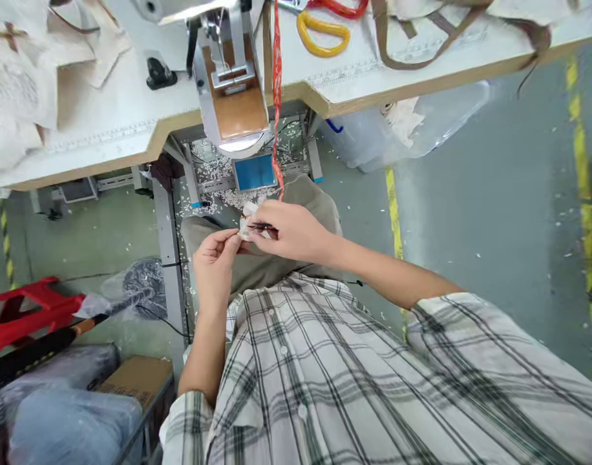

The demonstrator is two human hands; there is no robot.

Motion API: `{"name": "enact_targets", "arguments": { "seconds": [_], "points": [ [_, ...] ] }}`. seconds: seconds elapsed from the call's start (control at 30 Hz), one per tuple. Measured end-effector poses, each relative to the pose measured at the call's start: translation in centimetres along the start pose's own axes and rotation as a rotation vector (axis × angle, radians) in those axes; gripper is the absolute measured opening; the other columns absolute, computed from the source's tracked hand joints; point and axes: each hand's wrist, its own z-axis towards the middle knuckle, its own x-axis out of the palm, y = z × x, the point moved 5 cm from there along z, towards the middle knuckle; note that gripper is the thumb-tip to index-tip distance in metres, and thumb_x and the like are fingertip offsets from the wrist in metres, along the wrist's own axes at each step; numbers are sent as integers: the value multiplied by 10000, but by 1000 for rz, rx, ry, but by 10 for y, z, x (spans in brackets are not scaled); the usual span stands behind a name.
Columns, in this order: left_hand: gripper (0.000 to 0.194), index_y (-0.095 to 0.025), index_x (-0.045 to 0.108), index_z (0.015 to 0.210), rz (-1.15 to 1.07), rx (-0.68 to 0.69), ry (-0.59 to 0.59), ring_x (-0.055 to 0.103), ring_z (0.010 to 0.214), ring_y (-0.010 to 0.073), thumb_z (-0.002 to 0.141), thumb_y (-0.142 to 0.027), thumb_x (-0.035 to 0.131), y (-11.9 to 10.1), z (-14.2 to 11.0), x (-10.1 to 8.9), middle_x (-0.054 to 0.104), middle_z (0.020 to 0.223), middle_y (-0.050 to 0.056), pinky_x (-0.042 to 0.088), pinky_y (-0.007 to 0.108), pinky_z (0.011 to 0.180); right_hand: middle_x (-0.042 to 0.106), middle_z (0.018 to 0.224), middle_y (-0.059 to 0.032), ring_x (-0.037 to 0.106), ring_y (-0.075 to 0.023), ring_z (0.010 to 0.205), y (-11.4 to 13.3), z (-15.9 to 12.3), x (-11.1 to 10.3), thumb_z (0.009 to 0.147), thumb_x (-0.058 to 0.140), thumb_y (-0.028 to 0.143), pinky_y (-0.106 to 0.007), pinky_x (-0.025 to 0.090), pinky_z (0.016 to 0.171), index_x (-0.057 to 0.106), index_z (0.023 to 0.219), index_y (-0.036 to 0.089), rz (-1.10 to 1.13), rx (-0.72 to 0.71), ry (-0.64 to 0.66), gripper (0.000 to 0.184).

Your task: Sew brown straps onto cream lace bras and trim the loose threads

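Above my lap, my left hand [217, 253] is closed, thumb and fingertips pinching the edge of a small white fabric piece [250, 210]. My right hand [296, 232] is curled beside it, closed round a small dark pointed tool [262, 226]; whether this is snips or tweezers I cannot tell. The tool's tip lies against the white piece, which my right fingers partly cover. A red cord [276, 97] hangs from the table and reaches down close behind my right hand.
A sewing machine [235, 84] stands on the white table [112, 110] ahead. Yellow-handled scissors [322, 35], brown straps [383, 39] and pale fabric pieces [15, 84] lie on it. A clear plastic bin [373, 139] sits below right. White scraps litter the floor. A cardboard box [138, 381] stands lower left.
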Motion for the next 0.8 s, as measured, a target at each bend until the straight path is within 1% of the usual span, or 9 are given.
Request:
{"name": "enact_targets", "arguments": {
  "seconds": [0.17, 0.27, 0.33, 0.47, 0.57, 0.63, 0.7, 0.77, 0.8],
  "points": [
    [130, -196, 783, 949, 202, 79, -62, 745, 741, 144, 840, -260, 755, -12, -7, 3, 789, 841, 20, 632, 272, 748, 660, 904, -66, 548, -161, 841, 7, -3, 8, 957, 525, 233, -265, 270, 633, 663, 900, 140, -173, -68, 5, 176],
    [132, -185, 790, 947, 344, 154, -88, 748, 768, 150, 840, -245, 739, -17, -10, 6, 796, 890, 36, 627, 272, 758, 664, 914, -75, 527, -161, 789, 8, 1, 13, 956, 503, 215, -290, 209, 600, 665, 896, 137, -287, -50, 60, 189],
    [138, -183, 791, 948, 380, 160, -82, 748, 770, 153, 837, -245, 737, -16, -10, 8, 796, 901, 41, 624, 276, 760, 657, 912, -75, 503, -156, 751, 6, 4, 15, 943, 506, 215, -296, 181, 588, 655, 887, 137, -298, -17, 101, 178],
    [156, -183, 780, 942, 225, 57, -112, 748, 752, 156, 821, -280, 761, -6, -4, 1, 784, 828, 30, 622, 285, 760, 595, 824, -40, 452, -136, 703, -9, 6, 8, 894, 554, 225, -270, 223, 600, 574, 791, 153, -132, 84, 83, 128],
    [189, -178, 771, 927, 49, -36, -118, 738, 714, 145, 786, -301, 798, 3, 0, -5, 773, 797, 24, 605, 252, 685, 512, 716, -2, 407, -121, 651, -24, 1, -1, 910, 549, 264, -257, 251, 610, 474, 713, 176, 0, 186, 13, 228],
    [205, -175, 768, 914, -18, -75, -109, 731, 697, 138, 764, -306, 819, 7, 2, -6, 771, 797, 27, 588, 230, 641, 479, 683, 6, 403, -122, 639, -27, -4, -1, 951, 523, 326, -257, 257, 611, 451, 695, 183, 58, 209, 3, 302],
    [204, -177, 765, 912, -54, -83, -106, 727, 691, 131, 762, -302, 823, 8, 2, -6, 769, 803, 26, 585, 224, 639, 523, 741, -6, 433, -127, 664, -22, -10, 2, 953, 553, 412, -252, 286, 628, 512, 750, 178, 103, 183, -4, 313],
    [210, -187, 760, 947, -65, -62, -98, 725, 687, 128, 776, -298, 814, 7, 1, -3, 765, 804, 18, 590, 231, 651, 603, 928, -43, 489, -139, 735, -15, -13, 8, 898, 646, 443, -248, 338, 670, 591, 930, 167, 132, 139, -31, 284],
    [218, -194, 757, 974, -56, -43, -94, 724, 687, 131, 789, -299, 803, 6, 0, -2, 762, 801, 14, 595, 241, 659, 620, 1034, -64, 515, -144, 773, -12, -14, 12, 869, 683, 420, -248, 361, 693, 598, 1035, 165, 144, 124, -41, 316]
  ]
}}
